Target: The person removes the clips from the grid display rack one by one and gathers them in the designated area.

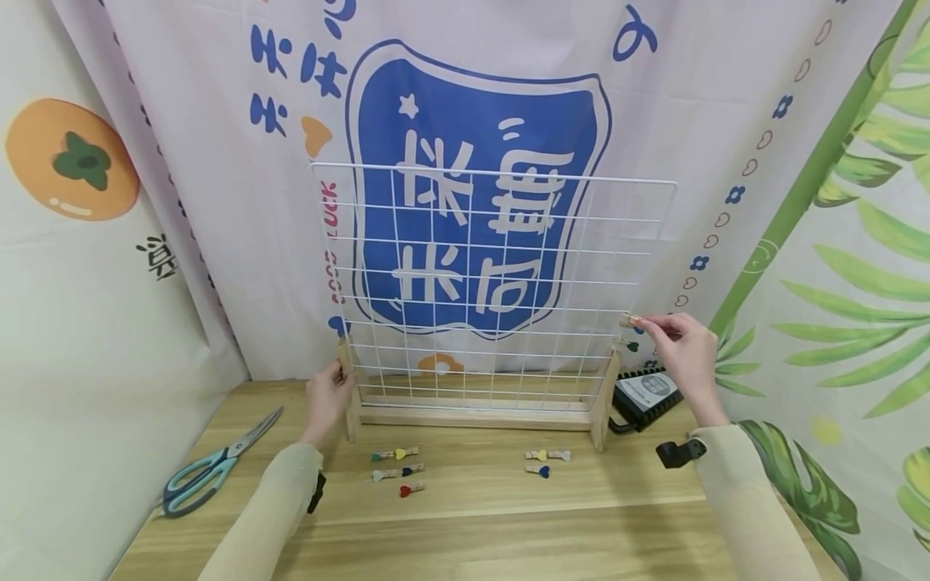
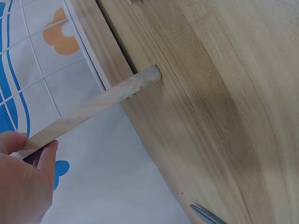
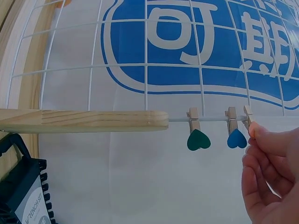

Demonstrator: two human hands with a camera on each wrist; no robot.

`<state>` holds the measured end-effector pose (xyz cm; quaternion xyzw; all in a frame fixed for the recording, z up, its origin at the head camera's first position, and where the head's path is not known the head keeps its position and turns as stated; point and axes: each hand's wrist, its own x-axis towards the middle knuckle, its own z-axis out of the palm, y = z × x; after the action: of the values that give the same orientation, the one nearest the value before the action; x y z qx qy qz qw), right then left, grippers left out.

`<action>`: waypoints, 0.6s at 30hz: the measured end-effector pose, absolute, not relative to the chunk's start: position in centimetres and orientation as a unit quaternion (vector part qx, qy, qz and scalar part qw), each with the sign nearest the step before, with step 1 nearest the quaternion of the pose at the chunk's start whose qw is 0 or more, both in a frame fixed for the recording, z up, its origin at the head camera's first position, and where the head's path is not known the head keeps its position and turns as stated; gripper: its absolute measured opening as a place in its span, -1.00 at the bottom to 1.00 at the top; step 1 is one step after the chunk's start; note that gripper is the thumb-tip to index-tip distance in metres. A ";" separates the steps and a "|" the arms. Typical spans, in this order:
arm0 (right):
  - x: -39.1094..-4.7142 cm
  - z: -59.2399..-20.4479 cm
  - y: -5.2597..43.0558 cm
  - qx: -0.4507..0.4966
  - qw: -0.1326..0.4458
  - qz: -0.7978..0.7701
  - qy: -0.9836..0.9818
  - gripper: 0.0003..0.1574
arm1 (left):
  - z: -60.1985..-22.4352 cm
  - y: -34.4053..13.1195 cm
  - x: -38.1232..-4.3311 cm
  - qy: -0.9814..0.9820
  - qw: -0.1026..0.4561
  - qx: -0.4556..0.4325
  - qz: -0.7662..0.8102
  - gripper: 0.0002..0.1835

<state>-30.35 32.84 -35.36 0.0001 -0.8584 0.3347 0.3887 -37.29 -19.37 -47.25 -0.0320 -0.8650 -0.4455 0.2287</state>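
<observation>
A white wire grid panel (image 1: 499, 173) stands upright in a wooden stand (image 1: 475, 417). My left hand (image 1: 328, 399) grips the stand's left upright (image 2: 96, 103), thumb on one side and fingers on the other. At the panel's right edge, my right hand (image 1: 685, 351) pinches a small wooden clothespin (image 3: 247, 113) between thumb and fingers; its decoration is hidden by the fingertips. Beside it, a clothespin with a blue heart (image 3: 237, 138) and one with a green heart (image 3: 198, 139) are clipped on the edge wire, the green nearer the right upright (image 3: 107, 120).
Several heart clothespins lie before the stand, including a red one (image 1: 411, 490) at left and a dark blue one (image 1: 538, 471) at right. Scissors (image 1: 221, 468) rest at the table's left. A black wrench set (image 1: 645, 397) sits behind the right upright. Printed cloth hangs behind the panel.
</observation>
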 end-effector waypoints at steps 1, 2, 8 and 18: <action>-30.4 -35.4 32.8 0.002 0.391 0.334 -0.858 -0.74 | -47.2 -19.4 -37.3 -0.866 0.228 -0.031 -0.445 -0.89; -30.4 -35.4 32.8 0.003 0.393 0.333 -0.857 -0.75 | -47.2 -19.4 -37.3 -0.866 0.227 -0.030 -0.444 -0.88; -30.4 -35.4 32.7 0.005 0.409 0.322 -0.854 -0.79 | -47.2 -19.3 -37.3 -0.866 0.227 -0.030 -0.444 -0.89; -30.1 -35.6 33.1 -0.006 0.417 0.338 -0.844 -0.77 | -47.2 -19.3 -37.2 -0.864 0.232 -0.029 -0.445 -0.86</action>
<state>-30.09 33.13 -35.56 -0.0060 -0.8438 0.3383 0.4166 -37.19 -19.26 -47.19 -0.0293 -0.8643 -0.4450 0.2325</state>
